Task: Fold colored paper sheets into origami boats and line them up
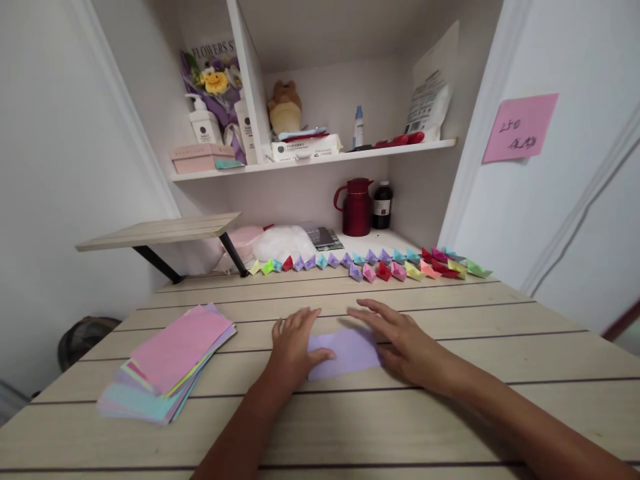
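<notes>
A sheet of light purple paper (347,353) lies flat on the wooden table (320,427) between my two hands. At its left edge is my left hand (295,343), fingers apart, with the thumb resting over the paper. My right hand (400,337) is at the right edge, its fingers spread and the index finger stretched above the sheet's far side. Neither hand grips the paper. Left of my hands sits a fanned stack of coloured paper (183,347), pink on top with blue, yellow and purple sheets below.
Several small folded paper boats (384,270) stand in rows along the table's back. A raised wooden stand (165,231) is at the back left. Behind are a red jug (357,207), a dark bottle (383,205) and a loaded shelf (310,160).
</notes>
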The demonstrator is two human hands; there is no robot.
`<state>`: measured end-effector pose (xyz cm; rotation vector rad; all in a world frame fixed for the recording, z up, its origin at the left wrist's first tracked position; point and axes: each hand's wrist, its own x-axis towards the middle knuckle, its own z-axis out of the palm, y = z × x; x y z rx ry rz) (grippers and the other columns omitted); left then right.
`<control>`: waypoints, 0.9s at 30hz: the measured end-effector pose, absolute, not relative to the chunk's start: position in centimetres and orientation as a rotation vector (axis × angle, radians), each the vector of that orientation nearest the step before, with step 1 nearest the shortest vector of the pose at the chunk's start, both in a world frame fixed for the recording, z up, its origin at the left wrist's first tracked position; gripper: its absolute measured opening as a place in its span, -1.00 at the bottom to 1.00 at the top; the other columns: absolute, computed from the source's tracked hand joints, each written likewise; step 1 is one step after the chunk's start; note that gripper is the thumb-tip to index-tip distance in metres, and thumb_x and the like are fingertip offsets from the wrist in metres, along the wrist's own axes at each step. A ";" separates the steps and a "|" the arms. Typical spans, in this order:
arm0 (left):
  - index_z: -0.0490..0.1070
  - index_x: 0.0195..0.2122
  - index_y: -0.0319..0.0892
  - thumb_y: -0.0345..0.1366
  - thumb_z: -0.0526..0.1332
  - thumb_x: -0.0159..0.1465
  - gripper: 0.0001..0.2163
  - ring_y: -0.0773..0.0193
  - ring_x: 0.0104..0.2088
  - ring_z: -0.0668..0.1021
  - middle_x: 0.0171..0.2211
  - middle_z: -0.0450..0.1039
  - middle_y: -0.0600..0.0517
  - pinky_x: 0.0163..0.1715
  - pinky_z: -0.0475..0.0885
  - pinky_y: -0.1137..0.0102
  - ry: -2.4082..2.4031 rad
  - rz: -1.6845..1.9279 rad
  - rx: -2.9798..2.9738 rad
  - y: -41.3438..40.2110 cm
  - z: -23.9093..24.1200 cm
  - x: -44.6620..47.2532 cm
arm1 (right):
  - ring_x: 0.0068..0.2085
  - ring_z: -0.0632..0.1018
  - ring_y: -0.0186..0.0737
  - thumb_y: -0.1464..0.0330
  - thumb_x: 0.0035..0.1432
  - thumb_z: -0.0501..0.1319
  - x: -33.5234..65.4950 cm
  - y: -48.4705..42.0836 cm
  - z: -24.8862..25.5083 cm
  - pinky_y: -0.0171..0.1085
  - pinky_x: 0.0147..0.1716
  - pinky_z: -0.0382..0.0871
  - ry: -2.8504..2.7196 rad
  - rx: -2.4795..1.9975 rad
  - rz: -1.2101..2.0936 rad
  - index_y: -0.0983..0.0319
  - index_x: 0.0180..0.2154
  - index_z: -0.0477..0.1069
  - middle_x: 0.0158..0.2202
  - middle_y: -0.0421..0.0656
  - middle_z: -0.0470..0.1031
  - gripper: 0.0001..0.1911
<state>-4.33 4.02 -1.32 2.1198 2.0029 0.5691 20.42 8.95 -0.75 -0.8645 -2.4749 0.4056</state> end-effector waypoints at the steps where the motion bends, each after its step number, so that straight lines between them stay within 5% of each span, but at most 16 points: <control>1: 0.20 0.21 0.03 0.05 0.30 0.09 -0.33 -0.03 0.26 0.18 0.27 0.18 -0.09 0.23 -0.16 -0.01 1.958 0.549 2.131 3.9 -1.4 -4.3 | 0.30 0.15 0.02 0.50 0.08 0.13 20.5 8.9 -0.8 0.11 0.18 0.13 -2.533 -0.853 0.426 -0.04 0.24 0.12 0.33 -0.12 0.04 -0.29; 8: 0.28 0.17 0.01 0.10 0.25 0.12 -0.39 -0.06 0.28 0.14 0.28 0.17 -0.06 0.24 -0.22 -0.06 1.922 0.536 2.099 3.3 -1.9 -4.2 | 0.33 0.03 0.16 0.09 -0.03 0.36 20.9 8.3 -0.3 0.15 0.21 0.03 -2.731 -0.730 0.620 -0.05 0.31 -0.05 0.38 -0.09 -0.08 -0.05; 16: 0.28 0.17 0.04 0.03 0.22 0.18 -0.47 -0.03 0.32 0.07 0.30 0.13 -0.04 0.25 -0.29 -0.05 1.877 0.557 2.074 2.9 -1.7 -4.0 | 0.22 0.28 -0.05 0.55 0.06 0.10 20.5 9.6 -0.9 0.03 0.17 0.16 -2.657 -0.647 0.253 0.01 0.28 0.07 0.23 -0.10 0.26 -0.24; 27: 0.31 0.15 0.05 -0.06 0.21 0.20 -0.53 -0.03 0.32 0.07 0.29 0.14 -0.03 0.24 -0.30 -0.07 1.883 0.583 2.045 3.0 -1.8 -3.8 | 0.16 0.35 -0.01 0.38 0.14 0.19 20.3 9.7 -1.0 0.05 0.16 0.22 -2.586 -0.782 0.389 0.02 0.27 0.07 0.20 -0.10 0.31 -0.32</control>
